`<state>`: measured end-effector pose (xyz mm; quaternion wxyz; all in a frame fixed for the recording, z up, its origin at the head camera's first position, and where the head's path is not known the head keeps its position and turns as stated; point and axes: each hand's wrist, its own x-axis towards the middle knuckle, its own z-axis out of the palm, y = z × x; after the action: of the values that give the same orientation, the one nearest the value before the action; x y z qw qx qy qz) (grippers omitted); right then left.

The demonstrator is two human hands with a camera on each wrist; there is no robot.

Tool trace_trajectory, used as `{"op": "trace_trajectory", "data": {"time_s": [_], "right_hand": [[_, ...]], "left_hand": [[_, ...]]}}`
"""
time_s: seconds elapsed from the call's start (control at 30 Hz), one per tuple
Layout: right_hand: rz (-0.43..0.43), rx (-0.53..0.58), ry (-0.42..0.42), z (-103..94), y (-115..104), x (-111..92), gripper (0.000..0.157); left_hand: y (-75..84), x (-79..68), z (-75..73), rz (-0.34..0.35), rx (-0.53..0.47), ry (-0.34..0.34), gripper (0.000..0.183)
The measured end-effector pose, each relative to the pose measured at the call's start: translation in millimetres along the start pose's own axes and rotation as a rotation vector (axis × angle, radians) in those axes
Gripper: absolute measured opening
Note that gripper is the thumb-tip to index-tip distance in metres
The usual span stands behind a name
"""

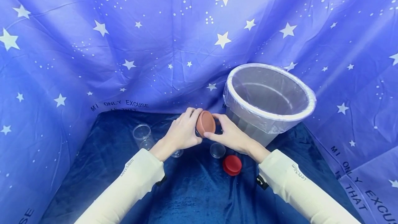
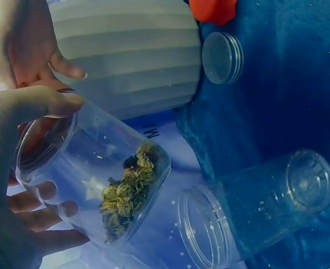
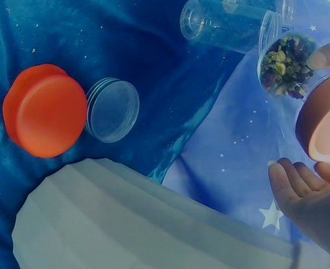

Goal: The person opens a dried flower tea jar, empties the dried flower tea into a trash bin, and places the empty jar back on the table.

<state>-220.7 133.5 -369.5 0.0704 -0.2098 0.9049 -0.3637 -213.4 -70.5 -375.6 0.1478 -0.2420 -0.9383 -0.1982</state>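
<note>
My left hand point(image 1: 185, 130) grips a clear jar point(image 2: 92, 151) round its side, fingers spread along the wall. Dried flower buds point(image 2: 125, 193) lie gathered at the jar's bottom end. Its brown lid point(image 1: 206, 123) is on the mouth and tilts toward the head camera. At the lid's edge, my right hand point(image 1: 231, 134) holds it with the thumb along the near rim and a finger at the far side. In the right wrist view its other fingers point(image 3: 291, 182) stretch out beside the lid. The head view hides most of the jar behind the lid and left hand.
A large white bin point(image 1: 267, 120) with a clear liner stands close behind the right hand. On the blue cloth are a red lid point(image 1: 232, 165), a short clear threaded container point(image 1: 217, 150) and a tall clear jar point(image 1: 142, 133) at the left. Another clear piece point(image 1: 177, 153) is partly behind the left wrist.
</note>
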Motion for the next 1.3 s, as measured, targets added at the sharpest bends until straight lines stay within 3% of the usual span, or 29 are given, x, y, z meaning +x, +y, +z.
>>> {"op": "trace_trajectory", "data": {"time_s": [0.47,0.77,1.03,1.3], "right_hand": [[-0.033,0.107,-0.034,8.3,2,4,0.077],[-0.046,0.048,-0.036,9.7,0,3,0.082],[-0.020,0.012,0.033,5.4,2,1,0.070],[-0.026,0.009,0.090,4.0,6,-2,0.067]], "left_hand": [[4.4,-6.1,6.1,0.025,0.026,-0.021,0.094],[8.2,-8.2,7.6,0.039,0.039,-0.029,0.094],[7.0,-11.7,12.0,0.047,0.029,-0.011,0.096],[0.9,-16.0,15.6,0.126,0.002,0.058,0.095]]}}
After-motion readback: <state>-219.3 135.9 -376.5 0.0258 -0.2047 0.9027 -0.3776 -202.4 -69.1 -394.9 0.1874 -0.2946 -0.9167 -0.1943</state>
